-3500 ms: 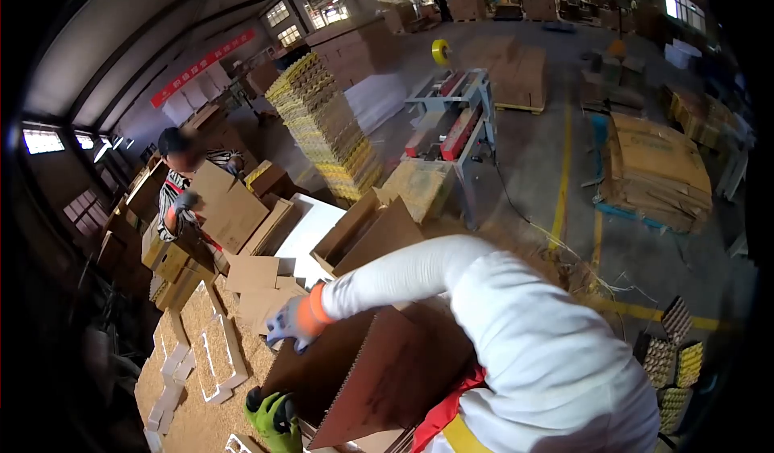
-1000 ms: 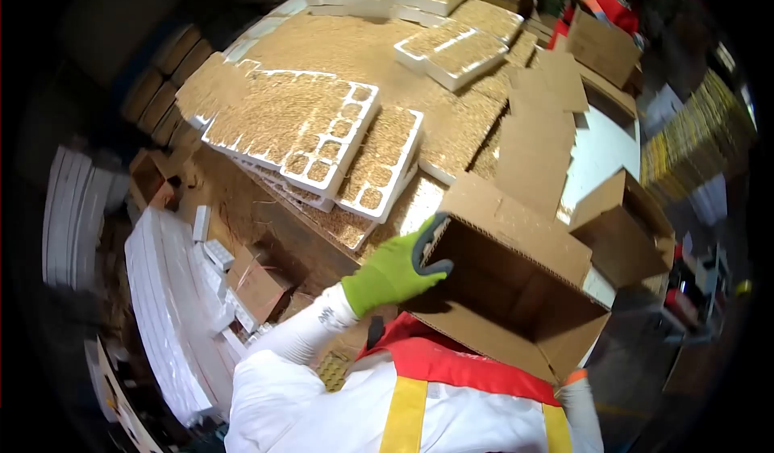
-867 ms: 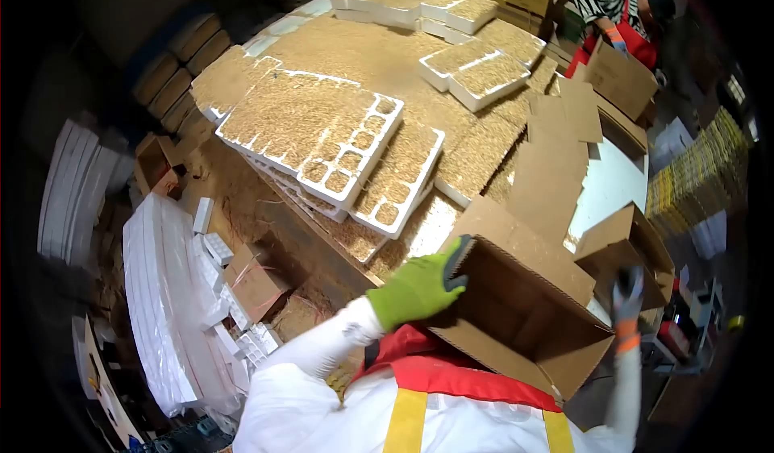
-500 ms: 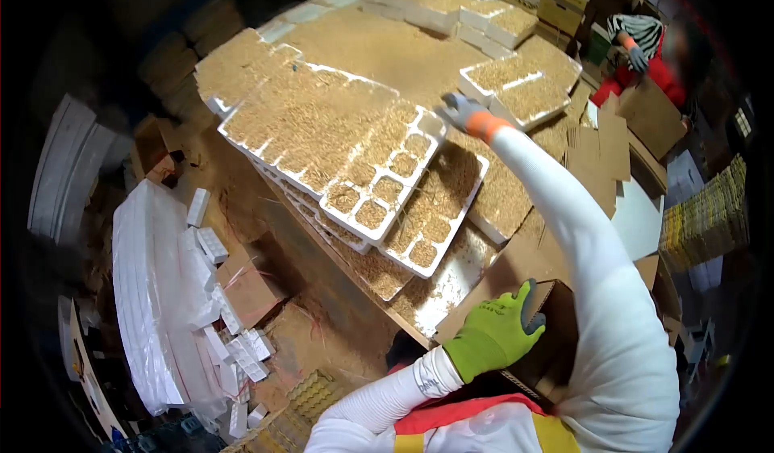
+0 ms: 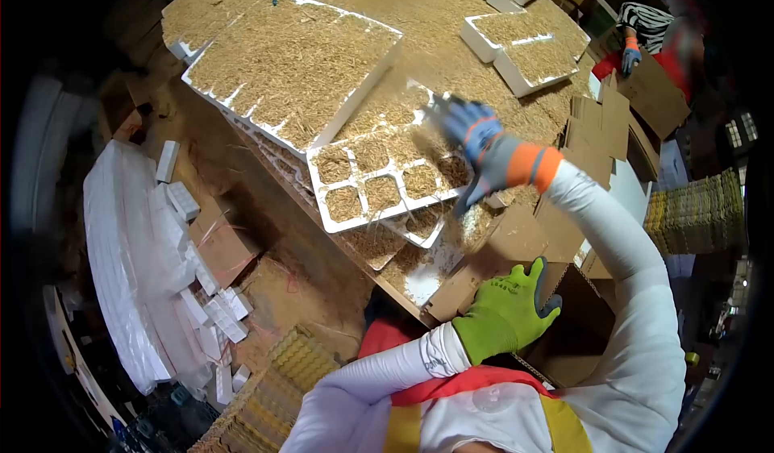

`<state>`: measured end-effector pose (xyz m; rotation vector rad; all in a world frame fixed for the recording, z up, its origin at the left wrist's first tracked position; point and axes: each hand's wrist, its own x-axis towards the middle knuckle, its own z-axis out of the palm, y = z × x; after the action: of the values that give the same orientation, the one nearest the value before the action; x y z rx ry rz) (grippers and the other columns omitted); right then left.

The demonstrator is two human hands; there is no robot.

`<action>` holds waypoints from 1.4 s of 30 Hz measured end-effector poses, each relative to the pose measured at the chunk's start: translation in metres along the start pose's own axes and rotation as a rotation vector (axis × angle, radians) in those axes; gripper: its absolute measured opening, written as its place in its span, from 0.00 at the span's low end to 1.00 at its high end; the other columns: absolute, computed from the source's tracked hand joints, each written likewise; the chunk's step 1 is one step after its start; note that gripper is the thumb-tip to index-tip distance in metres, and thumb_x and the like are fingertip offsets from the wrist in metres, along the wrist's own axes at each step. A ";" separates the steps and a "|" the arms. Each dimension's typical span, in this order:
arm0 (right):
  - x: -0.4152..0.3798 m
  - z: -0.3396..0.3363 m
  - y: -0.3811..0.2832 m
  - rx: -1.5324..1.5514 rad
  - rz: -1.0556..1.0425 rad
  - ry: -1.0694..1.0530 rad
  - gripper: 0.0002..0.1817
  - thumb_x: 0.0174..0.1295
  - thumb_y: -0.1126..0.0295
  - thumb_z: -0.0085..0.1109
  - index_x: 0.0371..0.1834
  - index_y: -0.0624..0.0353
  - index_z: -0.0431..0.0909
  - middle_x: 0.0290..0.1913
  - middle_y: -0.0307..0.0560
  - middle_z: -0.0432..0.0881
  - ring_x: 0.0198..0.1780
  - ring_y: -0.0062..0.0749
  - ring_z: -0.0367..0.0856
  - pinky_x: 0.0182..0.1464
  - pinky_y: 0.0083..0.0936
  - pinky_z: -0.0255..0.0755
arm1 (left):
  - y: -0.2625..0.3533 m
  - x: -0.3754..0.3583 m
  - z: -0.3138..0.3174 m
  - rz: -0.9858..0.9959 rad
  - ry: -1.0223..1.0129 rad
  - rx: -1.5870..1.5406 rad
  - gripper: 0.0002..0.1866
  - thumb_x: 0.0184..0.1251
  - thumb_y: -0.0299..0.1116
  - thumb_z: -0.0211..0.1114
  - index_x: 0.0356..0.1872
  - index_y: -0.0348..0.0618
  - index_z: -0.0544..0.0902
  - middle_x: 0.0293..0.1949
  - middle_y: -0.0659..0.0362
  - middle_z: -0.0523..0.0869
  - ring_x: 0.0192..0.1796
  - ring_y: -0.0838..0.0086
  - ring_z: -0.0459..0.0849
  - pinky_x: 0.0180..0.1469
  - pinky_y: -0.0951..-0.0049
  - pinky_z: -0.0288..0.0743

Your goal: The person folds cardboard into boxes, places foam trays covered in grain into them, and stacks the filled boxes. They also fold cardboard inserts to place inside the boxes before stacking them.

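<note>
My left hand [image 5: 508,306], in a green glove with a grey palm, rests at the rim of an open cardboard box [image 5: 574,312], thumb and fingers apart. My right hand [image 5: 488,151], in a grey, blue and orange glove, reaches over the right end of a white foam tray [image 5: 360,215] with square cells full of straw-coloured husk. Its fingers are blurred but stretched out, with the thumb apart. Loose husk blurs beneath the fingers. Behind that tray rises a husk-covered foam tray [image 5: 355,113], its white side wall showing. A lower tray corner [image 5: 427,239] juts out underneath.
More husk-filled trays [image 5: 532,58] stand at the far right of the husk-strewn table [image 5: 387,292]. Flattened cardboard [image 5: 597,135] lies along its right side. A co-worker's gloved hand [image 5: 631,56] shows beyond. Wrapped white sheets [image 5: 133,268] and foam pieces [image 5: 222,316] lie at left.
My right hand has come nearer, from beyond the tray's corner to over its right end. The near cells now sit apart from the stack's wall. My left hand stays at the box; the view has shifted.
</note>
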<state>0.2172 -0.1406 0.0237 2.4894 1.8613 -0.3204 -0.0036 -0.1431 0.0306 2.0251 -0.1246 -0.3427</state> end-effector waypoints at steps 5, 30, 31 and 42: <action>0.028 0.005 -0.035 -0.079 -0.090 0.039 0.72 0.24 0.43 0.79 0.78 0.47 0.48 0.65 0.63 0.65 0.62 0.56 0.66 0.66 0.49 0.57 | 0.004 -0.001 0.003 -0.003 0.067 -0.005 0.37 0.64 0.53 0.61 0.65 0.34 0.68 0.50 0.41 0.81 0.46 0.48 0.84 0.49 0.54 0.78; -0.378 -0.013 -0.185 0.215 0.600 0.430 0.56 0.32 0.39 0.77 0.66 0.59 0.69 0.65 0.63 0.65 0.65 0.61 0.65 0.69 0.49 0.59 | -0.023 0.008 0.014 0.443 0.180 0.080 0.20 0.67 0.39 0.60 0.56 0.40 0.78 0.37 0.47 0.86 0.38 0.51 0.85 0.42 0.59 0.78; -0.385 -0.017 -0.183 0.110 0.586 0.328 0.56 0.33 0.39 0.76 0.67 0.58 0.69 0.65 0.62 0.66 0.64 0.60 0.65 0.68 0.49 0.58 | -0.012 0.009 0.001 0.434 0.067 0.060 0.20 0.68 0.39 0.59 0.57 0.40 0.78 0.37 0.48 0.86 0.38 0.52 0.85 0.43 0.60 0.78; -0.391 -0.034 -0.199 -0.042 0.680 0.067 0.54 0.37 0.31 0.69 0.69 0.47 0.71 0.65 0.67 0.64 0.62 0.61 0.62 0.65 0.51 0.57 | -0.050 0.010 0.019 0.193 0.135 -0.316 0.18 0.73 0.35 0.55 0.56 0.34 0.80 0.51 0.46 0.85 0.53 0.61 0.84 0.55 0.68 0.75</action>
<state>-0.0724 -0.4482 0.1468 2.9193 0.9125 -0.1692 -0.0023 -0.1384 -0.0232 1.7016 -0.1700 -0.0956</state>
